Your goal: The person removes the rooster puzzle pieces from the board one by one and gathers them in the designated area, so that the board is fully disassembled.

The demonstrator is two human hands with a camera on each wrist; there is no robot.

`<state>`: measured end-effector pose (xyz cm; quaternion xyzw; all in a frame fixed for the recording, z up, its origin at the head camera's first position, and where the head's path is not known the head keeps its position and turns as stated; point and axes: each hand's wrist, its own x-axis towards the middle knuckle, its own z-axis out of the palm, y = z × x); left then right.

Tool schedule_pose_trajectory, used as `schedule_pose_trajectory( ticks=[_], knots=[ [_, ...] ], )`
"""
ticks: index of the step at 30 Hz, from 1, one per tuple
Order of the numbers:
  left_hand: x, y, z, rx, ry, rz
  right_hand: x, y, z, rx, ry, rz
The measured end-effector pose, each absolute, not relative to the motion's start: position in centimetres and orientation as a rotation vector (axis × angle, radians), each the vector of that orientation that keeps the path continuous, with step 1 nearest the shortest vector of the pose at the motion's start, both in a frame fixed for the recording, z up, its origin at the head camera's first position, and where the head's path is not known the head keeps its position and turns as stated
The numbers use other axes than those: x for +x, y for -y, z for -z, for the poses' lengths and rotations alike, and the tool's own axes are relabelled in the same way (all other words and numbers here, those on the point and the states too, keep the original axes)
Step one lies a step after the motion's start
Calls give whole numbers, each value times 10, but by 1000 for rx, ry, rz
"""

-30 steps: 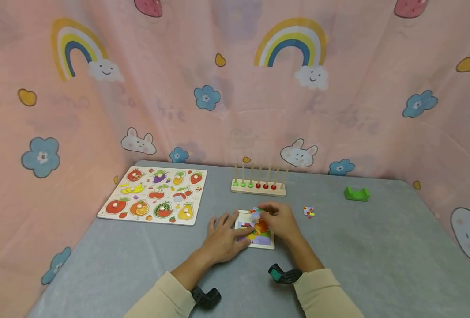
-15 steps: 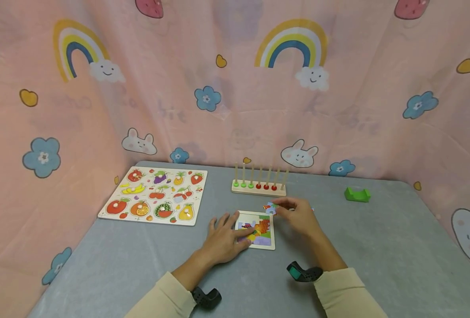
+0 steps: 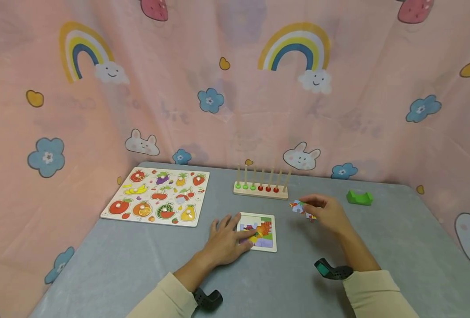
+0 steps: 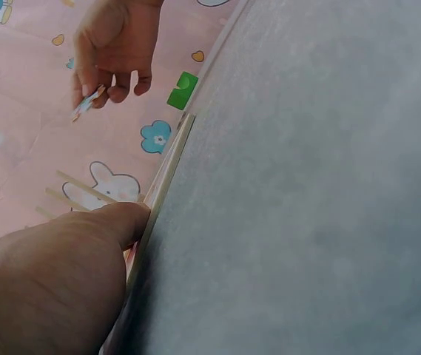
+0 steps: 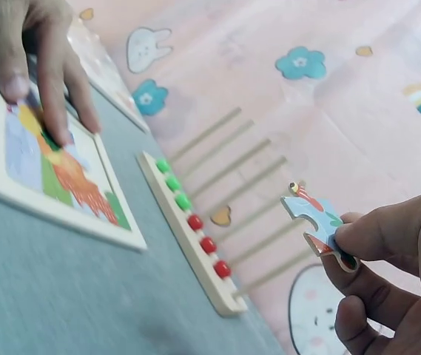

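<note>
My left hand (image 3: 226,242) lies across a small square jigsaw puzzle board (image 3: 274,236), fingers spread and fairly straight, some of them resting on the picture. The board has a pale wooden rim, and its top part shows bare wood. Right of the board, my right hand (image 3: 332,215) pinches a puzzle piece (image 5: 315,220) between thumb and fingers, above the table. This piece is light blue with red and green print. A second puzzle piece (image 3: 311,217) lies on the table just below it, partly hidden by the right hand.
Behind the board stands a wooden peg rack (image 3: 260,190) with green and red beads on upright pegs. A large fruit peg puzzle (image 3: 200,207) lies at the left. A green block (image 3: 359,198) with a hollowed top sits at the back right. A pink patterned curtain (image 3: 242,115) hangs behind the table.
My right hand has carried the puzzle piece off the top of the board and over to the right, near the other piece. The left hand has stayed on the board.
</note>
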<state>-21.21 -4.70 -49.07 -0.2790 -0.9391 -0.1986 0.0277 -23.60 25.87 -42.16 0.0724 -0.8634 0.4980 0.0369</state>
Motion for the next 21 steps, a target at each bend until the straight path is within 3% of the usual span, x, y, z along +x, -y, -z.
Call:
schedule_pose_trajectory(
  ticks=[21],
  knots=[
    [-211, 47, 490, -867, 2888, 636, -248, -338, 441, 176, 2696, -1469]
  ],
)
